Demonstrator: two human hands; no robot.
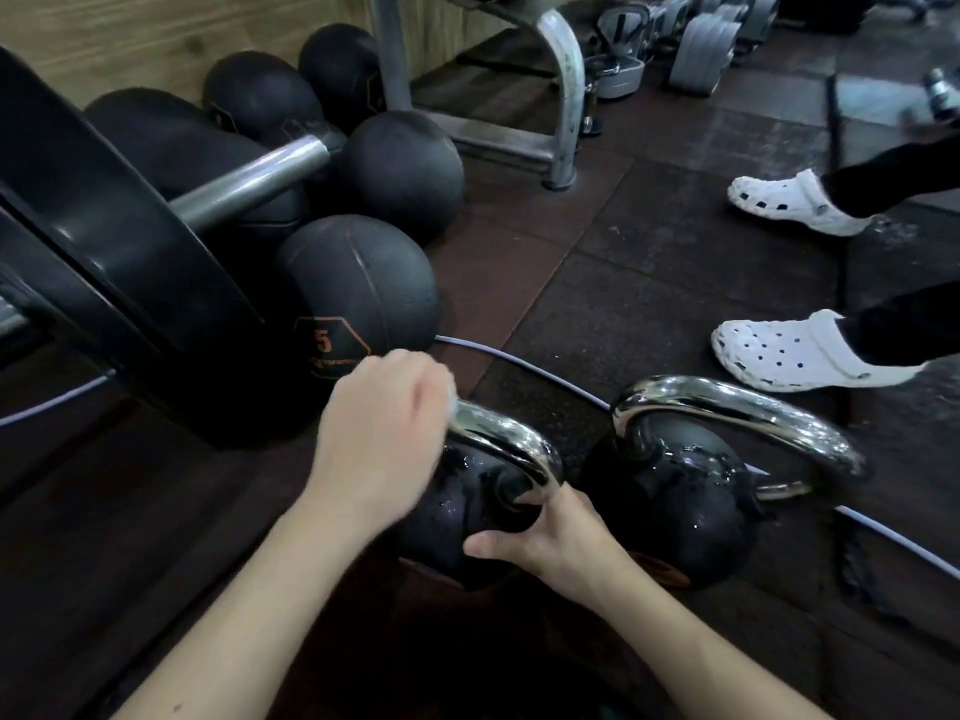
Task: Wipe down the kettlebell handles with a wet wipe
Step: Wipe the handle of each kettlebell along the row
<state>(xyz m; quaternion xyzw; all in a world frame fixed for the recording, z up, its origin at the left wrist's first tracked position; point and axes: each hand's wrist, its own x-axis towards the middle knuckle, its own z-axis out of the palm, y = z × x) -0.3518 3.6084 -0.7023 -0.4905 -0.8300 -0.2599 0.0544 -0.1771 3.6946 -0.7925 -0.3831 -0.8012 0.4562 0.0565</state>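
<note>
The near kettlebell (467, 517) stands on the dark rubber floor (597, 283), and everything here is placed from it. Its chrome handle (506, 441) arches over the black body, the long axis running from the far left, where the left hand (382, 439) is closed over it, down toward the near right foot of the arch. That hand's fingers are curled round the handle's left end with a scrap of white wet wipe (453, 402) showing at the knuckles; how much wipe is inside the fist cannot be told. The right hand (545, 537) sits at the near right of the body, thumb and fingers spread and bent against the black surface just below the handle's foot, bracing it rather than wiping. So the unwiped run of chrome seems to lie to the right of the left hand's fingers, and the left hand is the nearer one to cover it, probably by sliding along the arch toward the right hand. Just to the right stands the second kettlebell (675, 506), its handle (743, 413) untouched by either hand. Behind and left lie a medicine ball (363, 288) and a barbell plate (130, 283); a grey cable (545, 371) runs behind both bells. Beyond the second bell stand someone's white clogs (789, 350).
</note>
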